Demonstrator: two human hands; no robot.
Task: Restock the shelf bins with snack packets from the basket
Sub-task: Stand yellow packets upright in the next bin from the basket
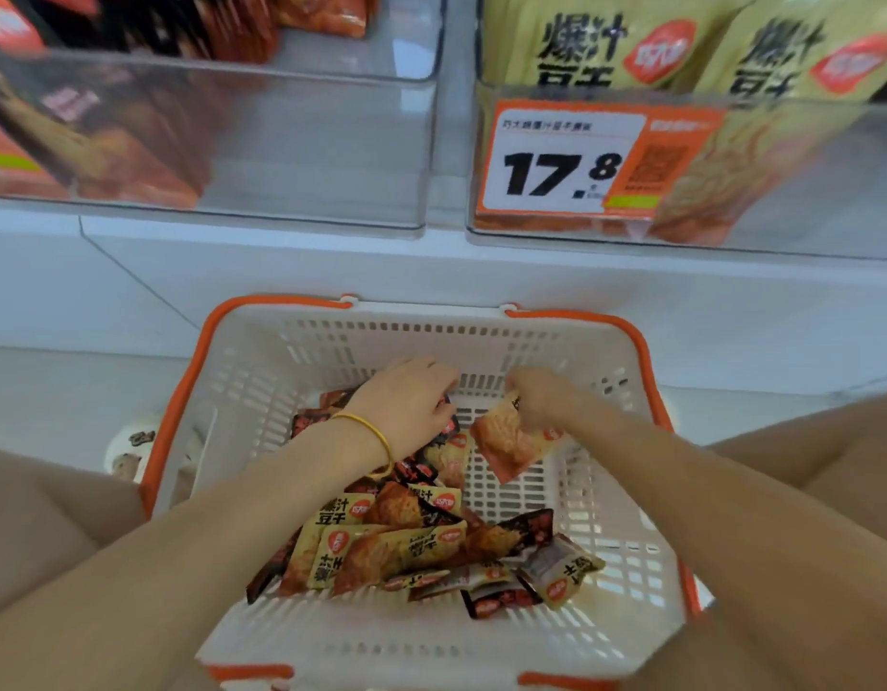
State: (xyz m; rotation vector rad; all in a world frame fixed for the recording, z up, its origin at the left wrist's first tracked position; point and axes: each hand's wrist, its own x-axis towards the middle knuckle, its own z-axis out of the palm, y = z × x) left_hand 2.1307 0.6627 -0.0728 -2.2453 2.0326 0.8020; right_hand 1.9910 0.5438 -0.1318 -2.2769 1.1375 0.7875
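Basket of snack packets, stocked shelf bins

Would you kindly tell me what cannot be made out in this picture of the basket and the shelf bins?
Head view:
left hand: fingertips hidden by its own back, so any grip on the packets is unclear.
price tag: small print too blurred to read.
left bin: contents blurred behind its clear wall, cut off by the top edge.
basket: near rim cut off by the bottom edge.
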